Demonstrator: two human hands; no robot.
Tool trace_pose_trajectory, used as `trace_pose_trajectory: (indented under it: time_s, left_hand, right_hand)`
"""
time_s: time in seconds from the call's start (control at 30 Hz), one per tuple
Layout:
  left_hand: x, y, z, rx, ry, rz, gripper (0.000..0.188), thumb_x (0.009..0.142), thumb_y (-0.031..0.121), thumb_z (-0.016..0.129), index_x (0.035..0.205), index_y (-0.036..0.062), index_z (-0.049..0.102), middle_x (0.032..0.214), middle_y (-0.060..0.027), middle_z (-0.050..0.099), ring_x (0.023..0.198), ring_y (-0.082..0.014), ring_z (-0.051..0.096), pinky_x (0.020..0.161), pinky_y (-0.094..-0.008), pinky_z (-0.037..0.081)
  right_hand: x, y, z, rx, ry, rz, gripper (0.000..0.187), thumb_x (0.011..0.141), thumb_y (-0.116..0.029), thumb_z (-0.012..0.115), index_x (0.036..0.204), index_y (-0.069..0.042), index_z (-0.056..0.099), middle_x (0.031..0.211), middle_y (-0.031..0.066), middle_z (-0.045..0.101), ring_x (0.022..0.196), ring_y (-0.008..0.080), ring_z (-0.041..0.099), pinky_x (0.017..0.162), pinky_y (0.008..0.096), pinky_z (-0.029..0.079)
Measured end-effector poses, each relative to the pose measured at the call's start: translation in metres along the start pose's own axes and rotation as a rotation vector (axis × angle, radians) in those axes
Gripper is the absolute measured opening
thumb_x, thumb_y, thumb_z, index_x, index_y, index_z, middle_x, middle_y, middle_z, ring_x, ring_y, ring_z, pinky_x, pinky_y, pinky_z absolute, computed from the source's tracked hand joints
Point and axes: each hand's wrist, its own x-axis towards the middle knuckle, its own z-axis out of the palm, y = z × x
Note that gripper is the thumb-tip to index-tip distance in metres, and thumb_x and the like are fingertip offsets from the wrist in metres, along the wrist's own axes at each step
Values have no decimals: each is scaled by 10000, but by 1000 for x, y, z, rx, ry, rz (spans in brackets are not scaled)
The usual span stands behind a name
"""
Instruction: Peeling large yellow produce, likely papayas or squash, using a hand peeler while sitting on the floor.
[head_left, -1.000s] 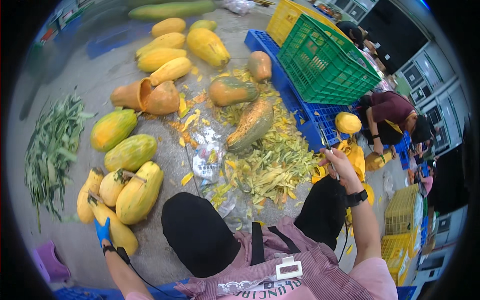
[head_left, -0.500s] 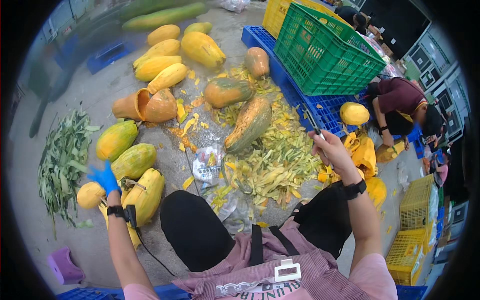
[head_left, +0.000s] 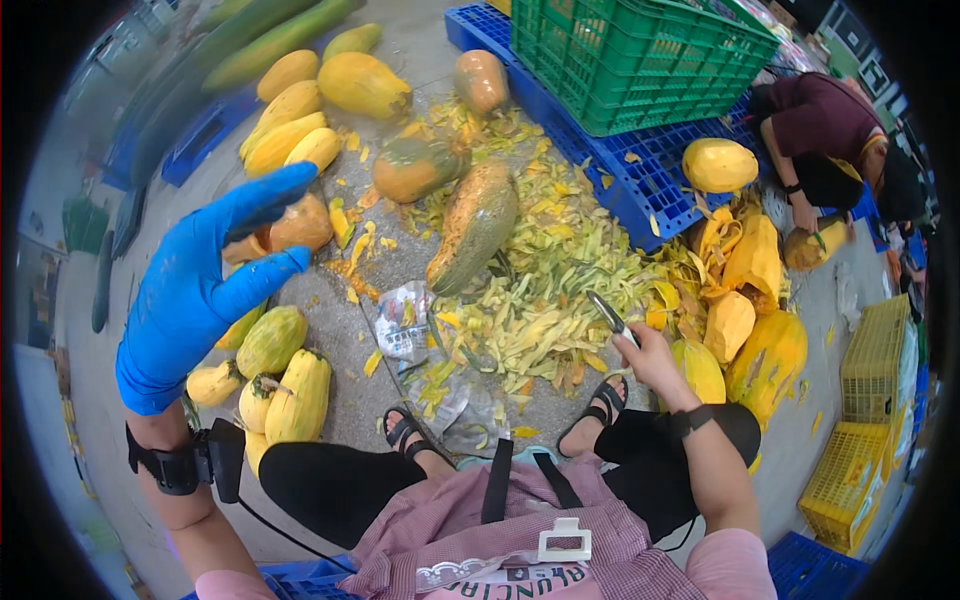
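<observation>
Grey concrete floor [head_left: 400, 260], strewn with yellow-green peelings [head_left: 540, 300]. Left hand [head_left: 200, 290], blue-gloved, hovers open at nine o'clock above whole papayas [head_left: 285, 385]; right hand [head_left: 645, 355] grips a knife [head_left: 608, 315]. Blue pallet [head_left: 640, 180], green crate [head_left: 640, 55] at one o'clock.

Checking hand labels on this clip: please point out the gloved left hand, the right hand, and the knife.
left hand [head_left: 195, 290], head view, on the palm of the blue glove.
right hand [head_left: 648, 358], head view, on the back of the bare hand.
knife [head_left: 606, 311], head view, on the middle of the blade.
</observation>
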Motion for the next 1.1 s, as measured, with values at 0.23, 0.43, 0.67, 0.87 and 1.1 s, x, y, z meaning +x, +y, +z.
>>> trace_pose_trajectory:
  time_s: [0.23, 0.43, 0.67, 0.87, 1.1]
  left_hand:
    - [96, -58, 40, -164, -177, 64, 452, 772, 261, 547, 1139, 13, 455, 1101, -113, 503, 977, -140, 478, 842, -264, 371]
    - [117, -220, 297, -1321, 364, -712, 518, 791, 295, 506, 1186, -14, 377, 1207, -113, 416, 1084, -241, 409, 893, -311, 323]
    - [35, -256, 393, -1680, 589, -1415, 480, 792, 491, 405, 1117, 142, 460, 1126, -67, 474, 977, -229, 440, 845, -397, 323]
    - [21, -278, 398, -1950, 585, -1219, 420, 763, 464, 482, 1055, 163, 493, 1067, -74, 506, 931, -259, 458, 797, -389, 369]
    - [27, -279, 408, -2099, 392, -917, 582, 726, 498, 541, 1151, 115, 438, 1196, -89, 427, 1080, -265, 403, 880, -437, 334]
  right_hand:
    - [-103, -39, -26, 662, 66, 262, 214, 838, -138, 400, 991, 5, 448, 502, 2, 424, 339, 62, 353, 318, 174, 282]
    - [-160, -39, -30, 507, 46, 451, 190, 825, -136, 460, 966, -9, 473, 507, -1, 434, 358, 49, 356, 334, 166, 284]
    - [-62, -75, -7, 164, 83, 280, 160, 761, -150, 555, 861, -38, 499, 524, -38, 413, 410, 34, 370, 370, 172, 276]
    - [107, -84, 34, 45, 195, -164, 114, 757, -147, 552, 747, -46, 501, 556, -48, 405, 479, 33, 354, 425, 188, 281]
    - [287, -64, 93, -236, 321, -318, 264, 746, -252, 543, 791, 6, 508, 643, 161, 531, 591, 269, 511, 553, 340, 389]
